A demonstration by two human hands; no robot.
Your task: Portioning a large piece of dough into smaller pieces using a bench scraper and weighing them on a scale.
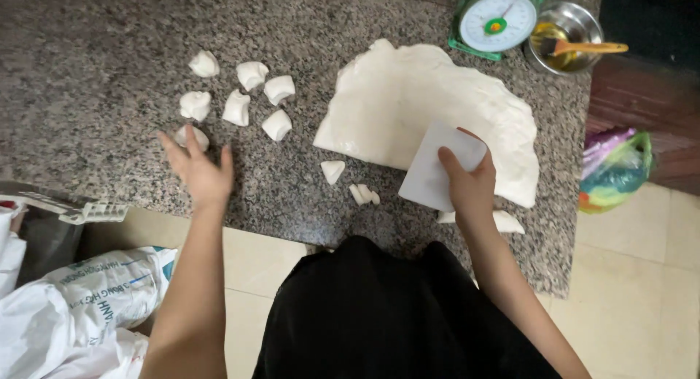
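Observation:
A big flat slab of white dough (423, 105) lies on the speckled granite counter (95, 94). My right hand (470, 186) grips a white plastic scraper (437, 164) at the slab's near edge. My left hand (200, 171) is spread open over the counter, fingertips touching a small dough piece (191, 136). Several more cut dough pieces (248, 94) sit just beyond it. Small dough scraps (333, 170) lie between my hands, and another scrap (507, 221) rests near my right wrist.
A green kitchen scale (496, 18) and a steel bowl (576, 21) with a brush in yellow oil stand at the counter's far right. White sacks (80, 306) sit on the floor at left, a colourful bag (616, 171) at right.

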